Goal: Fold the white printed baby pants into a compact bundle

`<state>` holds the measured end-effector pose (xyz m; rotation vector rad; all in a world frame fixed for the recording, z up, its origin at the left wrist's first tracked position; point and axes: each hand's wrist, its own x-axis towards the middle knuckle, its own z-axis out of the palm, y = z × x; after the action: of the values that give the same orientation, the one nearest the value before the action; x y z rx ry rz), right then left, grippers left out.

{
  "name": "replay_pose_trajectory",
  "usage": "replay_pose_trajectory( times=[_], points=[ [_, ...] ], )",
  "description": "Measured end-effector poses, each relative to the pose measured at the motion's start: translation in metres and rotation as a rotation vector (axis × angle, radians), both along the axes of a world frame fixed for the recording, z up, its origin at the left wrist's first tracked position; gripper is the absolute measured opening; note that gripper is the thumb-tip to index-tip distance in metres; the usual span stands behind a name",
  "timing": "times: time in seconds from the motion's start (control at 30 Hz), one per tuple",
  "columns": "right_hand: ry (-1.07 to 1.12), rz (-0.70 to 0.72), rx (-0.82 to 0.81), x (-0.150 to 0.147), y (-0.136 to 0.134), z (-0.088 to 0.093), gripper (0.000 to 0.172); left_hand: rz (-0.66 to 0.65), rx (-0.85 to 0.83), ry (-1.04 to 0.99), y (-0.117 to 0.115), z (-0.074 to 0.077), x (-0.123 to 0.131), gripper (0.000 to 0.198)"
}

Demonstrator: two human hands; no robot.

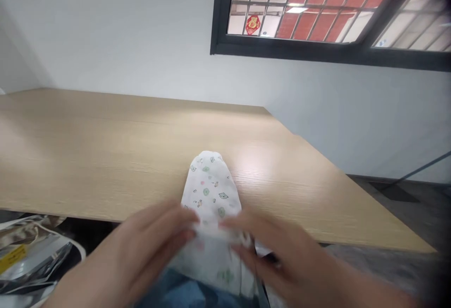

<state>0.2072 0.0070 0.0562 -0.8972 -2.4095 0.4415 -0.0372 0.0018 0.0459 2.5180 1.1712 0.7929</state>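
A white cloth piece [210,188] with small green and pink prints lies on the table, its narrow rounded end pointing away from me. Its near part hangs over the table's front edge, above blue fabric [186,291] at the bottom of the view. My left hand [141,247] pinches a raised fold of the cloth from the left. From the right, my right hand [282,251] grips the same fold between thumb and fingers. Both hands are blurred by motion, and the fingertips are partly hidden by the fold.
The light wooden table [105,157] runs to the wall and ends in a slanted edge on the right. Below its front edge at left are white cables [75,242] and a yellow label [12,257] among clutter. A barred window [299,12] is above.
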Motion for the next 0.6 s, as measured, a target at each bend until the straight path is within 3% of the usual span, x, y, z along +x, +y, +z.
replay_pose_trajectory(
  times=[0.1,0.17,0.23,0.3,0.37,0.43,0.53,0.6],
  points=[
    [0.06,-0.111,0.005,0.0,0.066,0.004,0.023,0.109,0.002,0.044,0.069,0.016,0.024,0.027],
    [0.07,-0.186,-0.031,-0.001,0.113,0.002,0.023,0.15,-0.012,0.157,0.122,0.018,0.038,0.029],
    [0.02,-0.266,-0.099,-0.002,0.153,-0.005,0.025,0.161,-0.034,0.192,0.166,0.009,0.046,0.029],
    [-0.073,-0.307,-0.151,-0.003,0.179,-0.015,0.025,0.165,-0.056,0.23,0.193,-0.007,0.049,0.028],
    [-0.127,-0.333,-0.145,-0.004,0.188,-0.025,0.027,0.171,-0.057,0.257,0.202,-0.023,0.048,0.027],
    [-0.12,-0.316,-0.006,-0.006,0.178,-0.032,0.031,0.187,-0.017,0.256,0.195,-0.033,0.046,0.031],
    [-0.105,-0.143,0.252,-0.01,0.14,-0.041,0.03,0.147,0.063,0.235,0.172,-0.038,0.049,0.041],
    [-0.159,-0.017,0.281,-0.016,0.106,-0.049,0.028,0.034,0.074,0.279,0.164,-0.039,0.057,0.042]
  ],
)
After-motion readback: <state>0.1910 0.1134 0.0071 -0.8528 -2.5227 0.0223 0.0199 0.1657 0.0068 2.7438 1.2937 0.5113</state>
